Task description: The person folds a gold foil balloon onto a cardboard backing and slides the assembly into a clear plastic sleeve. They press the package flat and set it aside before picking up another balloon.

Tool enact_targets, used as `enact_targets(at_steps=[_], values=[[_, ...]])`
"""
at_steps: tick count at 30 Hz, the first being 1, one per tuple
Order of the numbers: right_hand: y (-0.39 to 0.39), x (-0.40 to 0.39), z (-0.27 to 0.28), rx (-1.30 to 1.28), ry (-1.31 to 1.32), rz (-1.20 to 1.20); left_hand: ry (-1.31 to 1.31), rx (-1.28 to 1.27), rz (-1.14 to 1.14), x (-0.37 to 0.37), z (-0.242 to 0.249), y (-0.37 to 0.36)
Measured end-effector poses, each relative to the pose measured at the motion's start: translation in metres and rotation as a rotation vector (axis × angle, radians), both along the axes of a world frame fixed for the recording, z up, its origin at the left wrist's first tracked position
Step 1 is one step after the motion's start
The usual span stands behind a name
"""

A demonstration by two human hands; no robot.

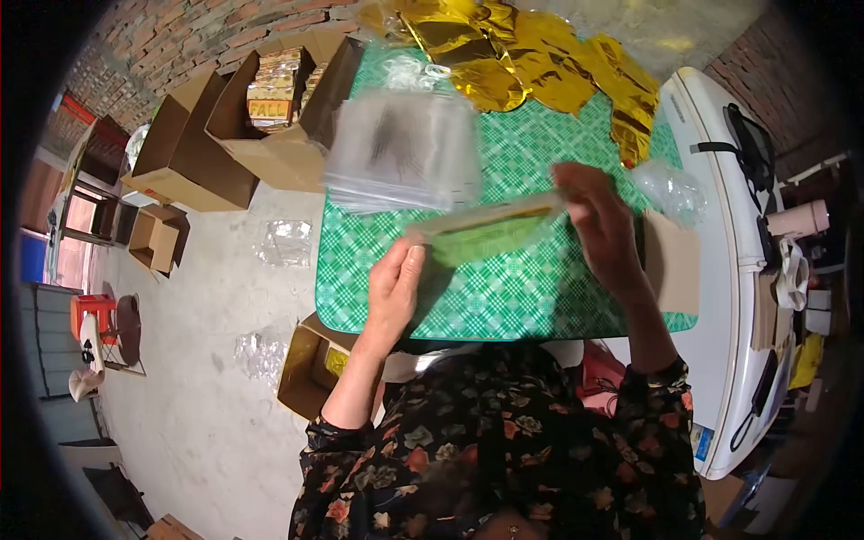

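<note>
My left hand (393, 290) and my right hand (601, 227) hold the two ends of a flat packet (490, 229) in a clear plastic sleeve, level above the green checked tablecloth (504, 297). The packet shows green and yellow through the plastic. Just beyond it lies a blurred stack of clear plastic bags (402, 151) on the table's left part. Gold foil balloons (531, 54) are heaped at the table's far end.
Open cardboard boxes (270, 117) stand on the concrete floor to the left, one holding packets marked FALL. Another box (310, 369) sits under the table's near left corner. A cardboard piece (673, 261) lies at the right edge. Crumpled plastic (286, 241) litters the floor.
</note>
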State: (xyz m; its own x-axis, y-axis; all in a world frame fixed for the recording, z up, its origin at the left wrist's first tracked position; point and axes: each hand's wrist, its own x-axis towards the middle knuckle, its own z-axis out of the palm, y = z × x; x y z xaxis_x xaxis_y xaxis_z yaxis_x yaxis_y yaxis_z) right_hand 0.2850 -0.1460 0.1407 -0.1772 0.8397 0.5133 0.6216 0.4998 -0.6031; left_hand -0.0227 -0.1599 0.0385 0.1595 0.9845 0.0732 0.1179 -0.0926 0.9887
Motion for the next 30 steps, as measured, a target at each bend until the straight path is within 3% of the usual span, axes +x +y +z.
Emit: enact_targets(at_steps=[1,4,6,8,9,12,22,30], values=[[0.0,-0.004,0.002,-0.024,0.055,-0.052,-0.088,0.083,0.062,0.002,0.002,0.0],[0.005,0.011,-0.03,-0.143,0.407,-0.039,-0.425,-0.16,0.106,-0.01,-0.016,0.006],[-0.001,0.016,-0.053,-0.256,0.45,-0.016,-0.721,-0.347,0.115,-0.021,-0.014,0.007],[-0.003,0.022,-0.087,-0.312,0.431,0.105,-0.818,-0.298,0.095,-0.024,-0.009,0.005],[-0.008,0.01,-0.09,-0.458,0.563,0.059,-0.837,-0.312,0.123,-0.024,-0.008,0.004],[-0.016,-0.018,-0.062,-0.666,0.484,0.11,-0.866,-0.349,0.199,-0.021,-0.012,-0.002],[-0.003,-0.043,-0.073,-0.697,0.499,0.268,-0.818,-0.314,0.362,-0.028,-0.017,-0.031],[-0.006,-0.085,-0.08,-0.881,0.529,0.409,-0.685,-0.201,0.52,-0.064,-0.024,-0.06]])
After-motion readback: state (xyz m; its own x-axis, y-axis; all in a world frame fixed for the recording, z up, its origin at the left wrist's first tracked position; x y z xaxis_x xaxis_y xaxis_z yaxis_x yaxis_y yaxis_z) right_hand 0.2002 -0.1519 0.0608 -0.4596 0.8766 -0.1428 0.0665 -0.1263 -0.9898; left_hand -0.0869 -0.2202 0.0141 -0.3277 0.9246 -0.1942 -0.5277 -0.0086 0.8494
